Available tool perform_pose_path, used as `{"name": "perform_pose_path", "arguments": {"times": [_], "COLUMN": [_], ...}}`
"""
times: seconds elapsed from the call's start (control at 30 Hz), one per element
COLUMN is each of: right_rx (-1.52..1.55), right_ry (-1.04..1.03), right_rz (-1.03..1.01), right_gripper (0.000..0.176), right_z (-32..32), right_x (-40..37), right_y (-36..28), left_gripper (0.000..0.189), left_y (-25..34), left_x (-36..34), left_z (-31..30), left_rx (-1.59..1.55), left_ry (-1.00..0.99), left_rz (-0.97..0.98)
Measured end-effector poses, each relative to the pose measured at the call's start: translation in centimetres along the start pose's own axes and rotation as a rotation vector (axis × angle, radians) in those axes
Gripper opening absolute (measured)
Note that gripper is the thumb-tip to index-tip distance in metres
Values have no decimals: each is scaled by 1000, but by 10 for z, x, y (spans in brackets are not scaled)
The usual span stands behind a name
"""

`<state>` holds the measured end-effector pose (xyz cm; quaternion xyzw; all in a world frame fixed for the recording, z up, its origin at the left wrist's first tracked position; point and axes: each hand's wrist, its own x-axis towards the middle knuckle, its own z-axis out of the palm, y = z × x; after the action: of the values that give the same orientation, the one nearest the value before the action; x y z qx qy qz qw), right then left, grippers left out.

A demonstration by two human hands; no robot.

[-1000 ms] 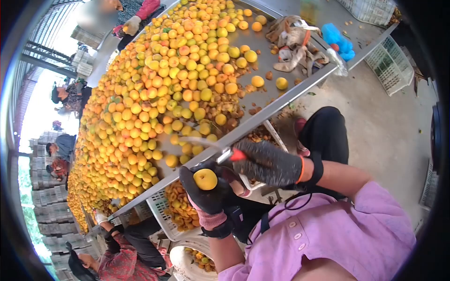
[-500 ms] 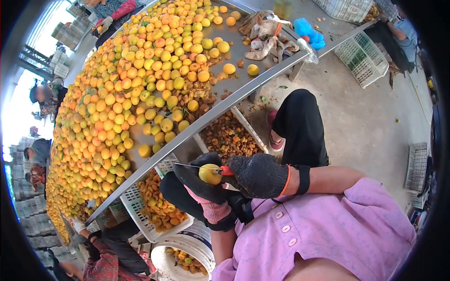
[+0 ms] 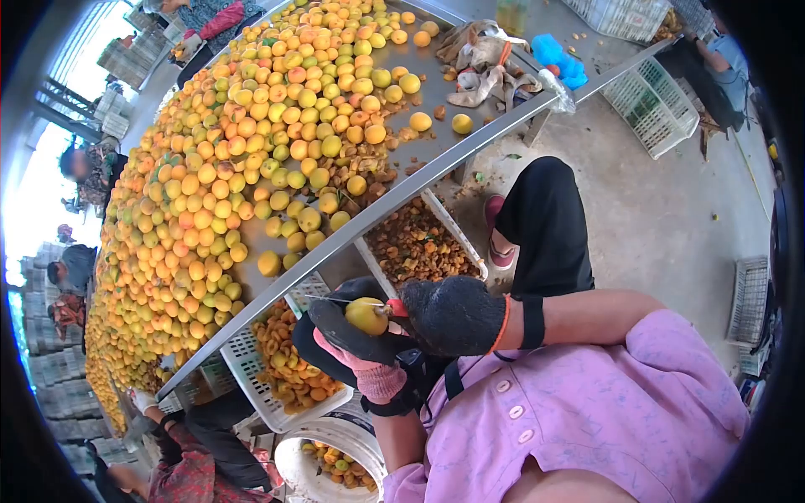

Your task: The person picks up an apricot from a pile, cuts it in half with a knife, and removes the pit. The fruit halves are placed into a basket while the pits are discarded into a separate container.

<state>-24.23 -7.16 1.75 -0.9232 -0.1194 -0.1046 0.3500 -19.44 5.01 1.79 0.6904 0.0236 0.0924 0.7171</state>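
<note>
My left hand (image 3: 350, 337), in a dark-coated pink glove, is closed around a yellow-green apricot (image 3: 366, 317). A small knife with a red handle (image 3: 397, 308) is gripped in my gloved right hand (image 3: 457, 317). Its thin blade lies across the upper side of the apricot and points left. Both hands are close together above my lap. Just beyond them, under the table edge, sits a crate of brown, mushy fruit scraps (image 3: 419, 243). To the left, a white crate (image 3: 241, 362) holds halved orange apricots (image 3: 293, 369).
A big pile of apricots (image 3: 210, 168) covers the metal table (image 3: 411, 180), whose raised rim runs diagonally before me. Used gloves (image 3: 486, 71) and a blue bag (image 3: 558, 60) lie at its corner. A white bucket (image 3: 293, 461) stands lower left. Other people work around the table.
The apricot has turned slightly in my left hand, and the knife has shifted a little against it. The whole view has moved slightly.
</note>
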Motion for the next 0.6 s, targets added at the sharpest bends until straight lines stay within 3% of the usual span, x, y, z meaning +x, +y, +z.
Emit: {"name": "perform_pose_path", "arguments": {"times": [0.07, 0.17, 0.23, 0.27, 0.3, 0.37, 0.43, 0.47, 0.5, 0.6], "right_rx": [40, 239, 1049, 1131, 1135, 818, 784, 607, 429, 302], "right_ry": [33, -28, -174, -280, -279, -85, -50, -22, 5, 45], "right_rz": [10, 68, 58, 94, 79, 55, 64, 54, 46, 94], "right_gripper": [31, 27, 32, 35, 35, 34, 34, 34, 33, 32], "right_z": [5, 4, 1, -23, -27, -32, -40, -41, -42, -50], "right_x": [1, 6, 10, 10, 7, -1, -4, -8, -11, -15], "right_y": [2, 3, 2, -7, -6, -4, -1, 0, 1, -3], "left_gripper": [61, 65, 68, 70, 73, 77, 63, 62, 62, 67], "left_y": [2, 6, 9, 12, 15, 33, 54, 53, 52, 45], "left_x": [1, 6, 7, 9, 13, 14, 8, 10, 9, 5], "left_z": [-1, 1, 3, 5, 9, 17, 29, 33, 35, 45], "left_rx": [238, 59, -26, -145, -266, -141, -472, -647, -643, -200], "left_ry": [-13, -18, -10, -18, -31, -39, -144, -192, -201, -163], "left_rz": [176, 99, 63, 29, -2, -1, -172, -270, -268, -92]}}
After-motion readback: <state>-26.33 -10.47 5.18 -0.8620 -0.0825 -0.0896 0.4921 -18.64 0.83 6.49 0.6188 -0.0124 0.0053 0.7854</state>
